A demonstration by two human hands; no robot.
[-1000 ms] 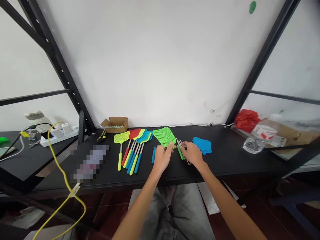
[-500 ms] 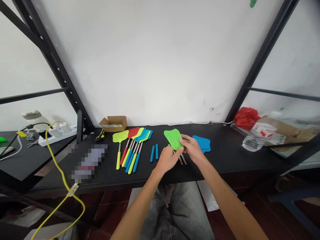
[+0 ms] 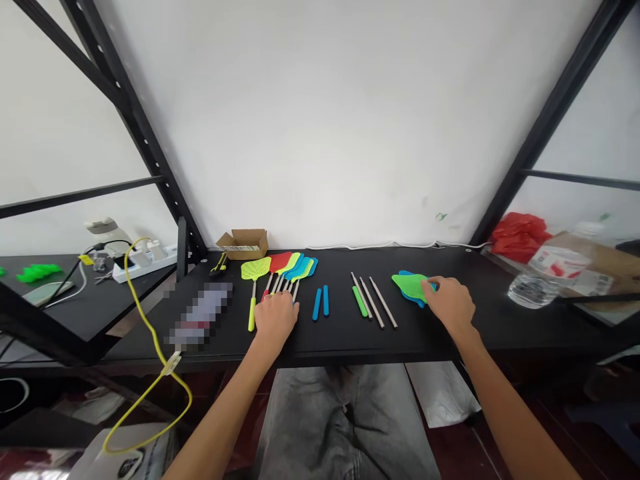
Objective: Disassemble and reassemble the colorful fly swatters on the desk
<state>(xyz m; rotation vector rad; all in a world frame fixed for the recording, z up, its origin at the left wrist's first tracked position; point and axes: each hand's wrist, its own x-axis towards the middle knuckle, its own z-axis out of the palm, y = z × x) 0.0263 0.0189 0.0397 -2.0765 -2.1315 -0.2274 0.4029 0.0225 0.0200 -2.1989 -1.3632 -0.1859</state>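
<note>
The two hands are working well apart now. Half a second ago, both were holding the green flap near the metal rods; now the flap is lying over at the right side of the tabletop (image 3: 345,267).

The right hand (image 3: 451,303) is touching the right edge of the green flap (image 3: 410,285). I am not able to tell if its fingers are pinching the flap or letting it go. The green flap is resting on top of the blue flaps (image 3: 419,304), and bits of blue are peeking out around it.

The left hand (image 3: 276,319) is reaching over the row of swatters and covering many of their handles. Its fingertips are hiding from view, so I am not able to tell if it is gripping any. The yellow swatter (image 3: 255,269) at the left end is lying just beside that hand.

Between the hands, three metal rods (image 3: 383,303) are lying side by side, with no hand touching them. A green grip (image 3: 359,301) is lying along the left rod, and two blue grips (image 3: 317,304) are lying farther left. So the loose parts are now sitting mostly in groups, flaps with flaps and rods with rods.
</note>
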